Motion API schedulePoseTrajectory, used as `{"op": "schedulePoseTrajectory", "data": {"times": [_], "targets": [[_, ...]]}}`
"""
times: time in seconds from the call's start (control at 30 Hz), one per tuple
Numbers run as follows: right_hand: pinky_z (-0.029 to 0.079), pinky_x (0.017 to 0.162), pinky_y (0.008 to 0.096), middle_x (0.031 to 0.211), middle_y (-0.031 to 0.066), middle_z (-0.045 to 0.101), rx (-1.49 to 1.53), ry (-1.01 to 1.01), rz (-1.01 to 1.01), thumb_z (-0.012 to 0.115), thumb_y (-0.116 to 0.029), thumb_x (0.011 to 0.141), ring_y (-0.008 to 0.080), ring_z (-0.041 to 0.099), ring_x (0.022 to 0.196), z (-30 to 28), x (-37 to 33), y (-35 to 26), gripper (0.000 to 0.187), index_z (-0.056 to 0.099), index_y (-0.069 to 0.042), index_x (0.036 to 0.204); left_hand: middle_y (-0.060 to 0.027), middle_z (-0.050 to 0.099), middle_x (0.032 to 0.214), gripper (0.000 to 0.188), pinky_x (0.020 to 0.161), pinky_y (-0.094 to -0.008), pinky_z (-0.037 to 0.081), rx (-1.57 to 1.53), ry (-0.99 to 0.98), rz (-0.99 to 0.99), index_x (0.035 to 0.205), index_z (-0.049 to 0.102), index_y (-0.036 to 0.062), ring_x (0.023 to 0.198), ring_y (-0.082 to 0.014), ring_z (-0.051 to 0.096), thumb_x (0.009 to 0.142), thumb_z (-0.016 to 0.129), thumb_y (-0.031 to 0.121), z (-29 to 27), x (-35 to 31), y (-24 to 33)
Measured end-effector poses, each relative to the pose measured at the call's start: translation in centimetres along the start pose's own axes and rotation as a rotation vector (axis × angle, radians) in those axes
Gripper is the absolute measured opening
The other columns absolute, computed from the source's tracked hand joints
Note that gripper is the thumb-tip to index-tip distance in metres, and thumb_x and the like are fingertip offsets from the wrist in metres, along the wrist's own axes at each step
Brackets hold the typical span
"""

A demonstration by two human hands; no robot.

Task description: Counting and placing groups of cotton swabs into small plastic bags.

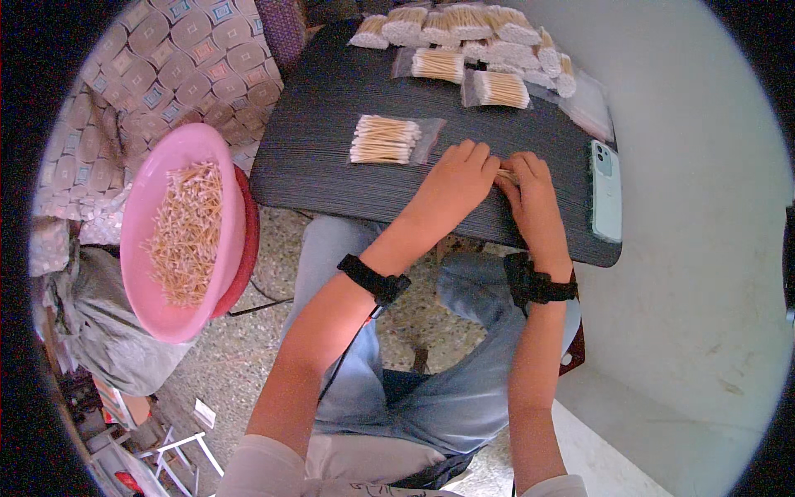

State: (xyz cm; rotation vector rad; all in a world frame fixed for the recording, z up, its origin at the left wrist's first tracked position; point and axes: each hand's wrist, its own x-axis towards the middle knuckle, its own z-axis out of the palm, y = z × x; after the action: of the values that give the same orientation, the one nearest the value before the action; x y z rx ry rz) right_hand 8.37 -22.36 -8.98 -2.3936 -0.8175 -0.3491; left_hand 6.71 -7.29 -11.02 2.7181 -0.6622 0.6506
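My left hand (465, 172) and my right hand (532, 189) meet over the front part of a dark wood-grain table (315, 178). The fingers of both are curled in and pressed together. Between them shows a small bit of thin tan sticks, which look like cotton swabs (508, 173); the hands hide most of it. To the left of my left hand lies a clear plastic bag of cotton swabs (384, 139), its loose end toward the hand. Farther back are two more filled bags, a left one (438, 65) and a right one (500, 89).
Several bundles of cotton swabs (468, 25) are piled at the table's far edge, with flat clear bags (590, 103) beside them. A pale phone (605, 190) lies at the right edge, near the wall (696, 224). A pink basin (137, 248) of loose swabs stands at left.
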Motion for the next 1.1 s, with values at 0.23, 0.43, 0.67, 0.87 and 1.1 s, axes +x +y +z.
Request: {"op": "schedulePoseTrajectory", "data": {"times": [0.23, 0.43, 0.67, 0.87, 1.1], "targets": [[0.039, 0.076, 0.0405, 0.092, 0.0147, 0.048, -0.166, -0.025, -0.082, 0.051, -0.006, 0.084, 0.0334, 0.044, 0.084, 0.5, -0.5, 0.5, 0.013, 0.049, 0.001, 0.095, -0.013, 0.053, 0.092, 0.024, 0.081, -0.0374, 0.043, -0.072, -0.044, 0.034, 0.09, 0.054, 0.0021, 0.091, -0.029, 0.051, 0.08, 0.056, 0.023, 0.2, -0.1, -0.6], [0.04, 0.082, 0.0413, 0.095, 0.0154, 0.049, -0.098, -0.081, -0.048, 0.05, -0.009, 0.085, 0.0339, 0.046, 0.091, -0.1, -0.5, 0.2, 0.014, 0.052, -0.001, 0.096, -0.0126, 0.053, 0.089, 0.027, 0.08, -0.0379, 0.043, -0.047, -0.021, 0.041, 0.087, 0.054, 0.0023, 0.089, -0.0289, 0.051, 0.08, 0.056, 0.028, 0.5, -0.2, -0.8], [0.043, 0.078, 0.0372, 0.097, 0.0152, 0.051, 0.024, -0.062, -0.016, 0.051, -0.005, 0.085, 0.0328, 0.051, 0.089, -0.6, -0.4, 0.3, 0.015, 0.051, 0.001, 0.099, -0.0132, 0.055, 0.087, 0.023, 0.078, -0.0384, 0.044, -0.048, -0.016, 0.035, 0.088, 0.052, 0.0024, 0.088, -0.0293, 0.054, 0.083, 0.051, 0.025, 0.3, 0.0, -0.6], [0.046, 0.072, 0.0325, 0.093, 0.0151, 0.055, 0.39, -0.034, 0.209, 0.053, -0.013, 0.089, 0.0257, 0.057, 0.083, -1.3, 0.0, -1.3, 0.018, 0.054, 0.0, 0.1, -0.0167, 0.056, 0.086, 0.019, 0.073, -0.044, 0.047, -0.25, -0.043, -0.103, 0.09, 0.049, 0.0011, 0.084, -0.0337, 0.058, 0.087, 0.049, 0.02, 0.0, 0.2, -0.3], [0.046, 0.06, 0.027, 0.079, 0.0072, 0.061, 0.502, 0.149, 0.374, 0.057, -0.014, 0.089, 0.0138, 0.056, 0.065, -0.7, 1.0, -1.6, 0.014, 0.057, -0.003, 0.097, -0.0215, 0.054, 0.09, 0.025, 0.071, -0.0443, 0.048, -0.378, 0.111, -0.145, 0.101, 0.046, -0.0035, 0.085, -0.0403, 0.056, 0.088, 0.051, 0.018, 0.4, 0.1, 0.9]]}}
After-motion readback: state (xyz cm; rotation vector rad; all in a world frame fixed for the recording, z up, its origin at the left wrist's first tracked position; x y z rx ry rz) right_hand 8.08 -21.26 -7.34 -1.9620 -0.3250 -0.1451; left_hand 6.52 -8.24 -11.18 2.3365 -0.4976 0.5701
